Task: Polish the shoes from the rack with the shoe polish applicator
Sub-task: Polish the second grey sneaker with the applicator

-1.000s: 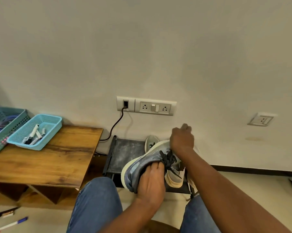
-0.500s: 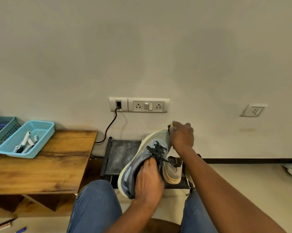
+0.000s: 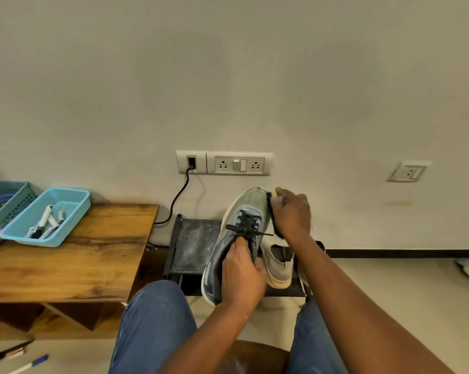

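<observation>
Plain off-white wall fills the upper frame, w/ a socket strip (image 3: pixel 224 163) at centre and a cable running down from it. Wooden desk (image 3: pixel 66 255) at left carries a light-blue basket (image 3: pixel 48 215) of pens; a darker teal basket (image 3: pixel 1 209) sits at far left edge. Floor at lower left has two loose pens (image 3: pixel 14 359).

Change vs. a sec ago: the grey-blue sneaker (image 3: pixel 238 238) has been tipped up, toe now pointing toward the wall near frame centre, and the right hand (image 3: pixel 291 214) has slid from the lace area up to the toe. Reads as polishing in progress, stroke moving forward along the shoe's right flank. One shoe being worked; a second, beige shoe (image 3: pixel 277 268) waits on the dark rack (image 3: pixel 192 247) just behind, so task prob. under halfway.

Hands: left hand (image 3: pixel 241 273) grips the sneaker round the heel/collar end, fingers curled, steadying it above the knees. Right hand is closed over the shoe polish applicator (image 3: pixel 270 203); only a dark bristly edge and a bit of yellow-green at the top show, rest hidden under the fingers. That dark edge touches the sneaker's toe side.

So: applicator at upper-centre-right, pressed to the shoe; sneaker between both hands, in front of the rack, not resting on it.
</observation>
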